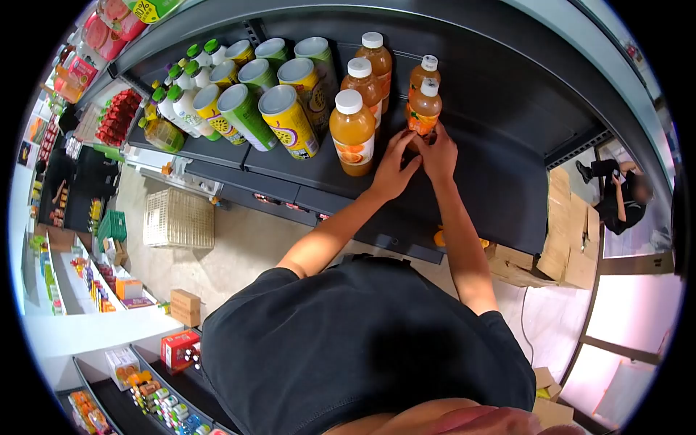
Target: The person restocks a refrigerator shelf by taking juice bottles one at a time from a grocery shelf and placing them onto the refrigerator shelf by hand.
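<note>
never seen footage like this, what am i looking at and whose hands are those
There is no robot: a person works bare-handed. The single picture comes from a camera on their head, looking forward and down, so their dark shirt fills the bottom. The left hand and right hand meet around the base of the front small orange bottle; how firmly they grip is hard to tell. Another small bottle stands behind it. Leftward on the dark shelf stand three larger orange bottles, then yellow and green cans.
</note>
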`<control>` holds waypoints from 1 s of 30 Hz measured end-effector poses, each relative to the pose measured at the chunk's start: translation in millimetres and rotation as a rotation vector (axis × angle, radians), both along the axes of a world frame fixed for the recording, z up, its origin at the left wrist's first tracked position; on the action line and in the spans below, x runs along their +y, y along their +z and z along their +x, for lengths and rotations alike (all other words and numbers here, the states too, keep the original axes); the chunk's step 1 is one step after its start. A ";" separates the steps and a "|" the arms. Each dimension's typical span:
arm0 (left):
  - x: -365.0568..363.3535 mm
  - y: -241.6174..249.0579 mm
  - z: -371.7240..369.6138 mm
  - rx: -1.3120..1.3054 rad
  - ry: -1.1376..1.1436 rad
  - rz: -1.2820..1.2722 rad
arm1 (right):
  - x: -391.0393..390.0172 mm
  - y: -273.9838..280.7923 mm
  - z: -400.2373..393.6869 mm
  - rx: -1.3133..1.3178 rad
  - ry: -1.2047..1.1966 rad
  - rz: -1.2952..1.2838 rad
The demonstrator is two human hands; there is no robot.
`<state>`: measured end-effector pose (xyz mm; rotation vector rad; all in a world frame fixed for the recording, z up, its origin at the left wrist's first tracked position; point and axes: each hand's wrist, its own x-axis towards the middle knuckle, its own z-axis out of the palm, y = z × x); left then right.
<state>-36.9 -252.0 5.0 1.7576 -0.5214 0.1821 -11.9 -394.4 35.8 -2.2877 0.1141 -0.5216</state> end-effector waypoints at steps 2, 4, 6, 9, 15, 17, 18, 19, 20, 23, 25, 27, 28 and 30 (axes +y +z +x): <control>-0.1 1.2 0.4 0.039 0.014 0.003 | 1.0 -2.6 3.0 -0.011 0.016 0.042; -1.3 1.5 2.5 0.031 0.029 0.013 | 1.1 -1.5 2.8 -0.024 0.015 0.097; -1.5 -5.1 5.9 0.030 0.034 -0.005 | -1.5 -26.1 6.8 -0.167 0.016 0.084; -3.5 -9.1 4.3 0.035 0.059 -0.003 | -10.4 -40.4 9.2 -0.238 0.069 0.162; -7.6 -16.5 0.1 -0.038 0.160 0.168 | -11.7 -35.8 7.2 -0.232 0.124 0.245; -6.7 -16.7 -0.4 -0.045 0.180 0.206 | -10.4 -36.9 9.8 -0.238 0.151 0.301; -6.8 -17.8 -0.3 -0.051 0.187 0.208 | -10.3 -41.2 14.0 -0.253 0.172 0.325; -6.4 -19.3 -1.0 -0.056 0.193 0.210 | -10.1 -46.1 16.5 -0.265 0.192 0.351; -6.3 -20.6 -1.5 -0.049 0.191 0.197 | -10.8 -51.2 17.7 -0.264 0.192 0.327; -9.4 -17.5 1.2 -0.049 0.189 0.174 | -13.3 -52.0 21.8 -0.267 0.186 0.279; -9.8 -18.4 -1.4 -0.055 0.198 0.192 | -12.2 -51.1 17.4 -0.255 0.177 0.289; -12.6 -19.9 -0.7 -0.115 0.249 0.204 | -12.9 -46.3 12.8 -0.236 0.174 0.277; -14.4 -20.9 -1.7 -0.148 0.277 0.206 | -13.3 -42.9 11.7 -0.229 0.176 0.268; -14.2 -17.3 -10.7 -0.130 0.300 0.224 | -14.4 -43.3 13.6 -0.212 0.182 0.281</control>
